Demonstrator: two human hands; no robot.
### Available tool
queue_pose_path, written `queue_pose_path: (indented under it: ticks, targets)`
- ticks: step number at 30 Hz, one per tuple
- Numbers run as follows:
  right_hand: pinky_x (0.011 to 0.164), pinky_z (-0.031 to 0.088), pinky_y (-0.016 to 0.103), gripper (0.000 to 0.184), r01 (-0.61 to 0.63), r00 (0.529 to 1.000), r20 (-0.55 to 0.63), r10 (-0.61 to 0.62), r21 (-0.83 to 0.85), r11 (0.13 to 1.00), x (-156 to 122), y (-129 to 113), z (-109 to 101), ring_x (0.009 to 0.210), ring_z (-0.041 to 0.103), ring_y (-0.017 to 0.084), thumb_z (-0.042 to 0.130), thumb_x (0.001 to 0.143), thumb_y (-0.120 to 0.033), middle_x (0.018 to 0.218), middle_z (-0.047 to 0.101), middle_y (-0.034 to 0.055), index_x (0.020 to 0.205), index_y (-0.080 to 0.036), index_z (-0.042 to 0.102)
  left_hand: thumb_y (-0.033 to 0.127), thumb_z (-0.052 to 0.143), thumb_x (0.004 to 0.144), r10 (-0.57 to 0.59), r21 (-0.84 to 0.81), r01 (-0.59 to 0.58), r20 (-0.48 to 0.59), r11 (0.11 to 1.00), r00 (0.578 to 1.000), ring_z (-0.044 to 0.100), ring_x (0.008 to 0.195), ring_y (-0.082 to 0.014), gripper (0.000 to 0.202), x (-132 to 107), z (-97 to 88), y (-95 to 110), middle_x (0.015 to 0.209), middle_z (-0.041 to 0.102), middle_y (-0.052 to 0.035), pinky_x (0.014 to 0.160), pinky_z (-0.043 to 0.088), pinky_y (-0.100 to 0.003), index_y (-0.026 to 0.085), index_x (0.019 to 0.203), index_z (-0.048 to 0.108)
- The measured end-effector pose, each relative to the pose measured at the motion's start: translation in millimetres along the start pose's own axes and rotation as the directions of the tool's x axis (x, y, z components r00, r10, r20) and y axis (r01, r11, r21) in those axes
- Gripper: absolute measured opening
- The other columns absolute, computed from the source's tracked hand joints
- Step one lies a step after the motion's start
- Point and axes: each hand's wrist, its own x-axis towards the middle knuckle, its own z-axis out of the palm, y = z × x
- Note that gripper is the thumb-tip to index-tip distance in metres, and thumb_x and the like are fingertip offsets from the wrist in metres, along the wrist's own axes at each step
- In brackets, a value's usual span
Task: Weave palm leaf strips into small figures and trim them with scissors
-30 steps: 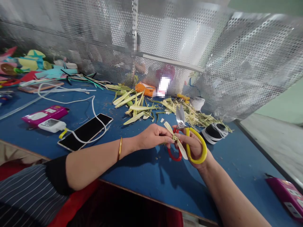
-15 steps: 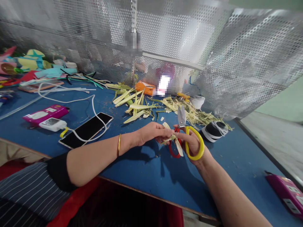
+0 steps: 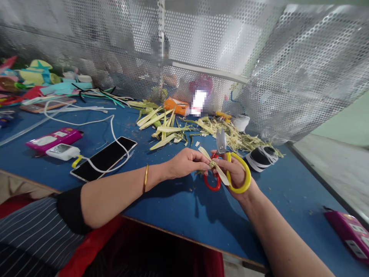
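Observation:
Between the two hands is a small knotted piece of pale husk-like leaf (image 3: 223,177), with a rough greenish centre and flat strips sticking out above and below. My left hand (image 3: 187,162) is closed, pinching this piece at its centre with thumb and fingers. My right hand (image 3: 236,173) is closed around a pair of scissors (image 3: 240,184) with one yellow and one red handle; its fingertips also touch the leaf piece. The scissor blades point up and away, slightly apart. The right fingers are partly hidden behind the yellow handle.
Beyond the hands on the blue table (image 3: 173,207) lie pale leaf strips (image 3: 165,130) and a heap of shreds (image 3: 230,134). A black-and-white spool (image 3: 261,159) stands right. Left are a phone (image 3: 105,157), a white cable and a purple power strip (image 3: 54,139). A perforated metal screen (image 3: 207,42) rises behind.
The leaf piece has turned so its knotted centre faces me. My left thumb has shifted onto it, and the right hand with the scissors has moved slightly right.

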Motion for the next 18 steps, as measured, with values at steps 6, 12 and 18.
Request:
queue_pose_path:
  ticks: [6,12,18]
  targets:
    - [0.043,0.044,0.023,0.045,-0.025,1.000,-0.003,0.025,0.062,0.998,2,2,1,0.045,0.056,0.013,0.083,0.053,-0.030,0.057,0.065,-0.0024,0.093,-0.019,0.065,0.022,0.068,0.076,-0.001,-0.044,-0.001,-0.047,0.999,0.999,0.062,0.069,-0.0112,0.011,2,0.4,-5,0.072,0.070,-0.0037,0.073,0.048,-0.025,0.012,0.076,0.071]
    - [0.044,0.044,0.026,0.043,0.015,0.995,-0.096,-0.008,0.077,0.997,4,5,2,0.046,0.056,0.014,0.083,0.051,-0.025,0.056,0.062,-0.0038,0.090,-0.019,0.066,0.029,0.070,0.075,0.041,0.232,-0.009,-0.135,0.973,0.990,0.060,0.065,-0.0121,0.015,-1,4.8,-1,0.070,0.068,-0.0021,0.064,0.046,-0.024,0.015,0.075,0.065]
    - [0.049,0.046,0.026,0.047,0.056,0.984,-0.176,-0.039,0.092,0.994,4,10,3,0.049,0.059,0.014,0.084,0.050,-0.023,0.059,0.063,-0.0043,0.093,-0.020,0.063,0.031,0.071,0.077,0.294,0.738,-0.039,-0.220,0.674,0.930,0.063,0.073,-0.0156,0.019,-11,12.6,5,0.078,0.070,-0.0005,0.070,0.042,-0.025,0.021,0.092,0.066]
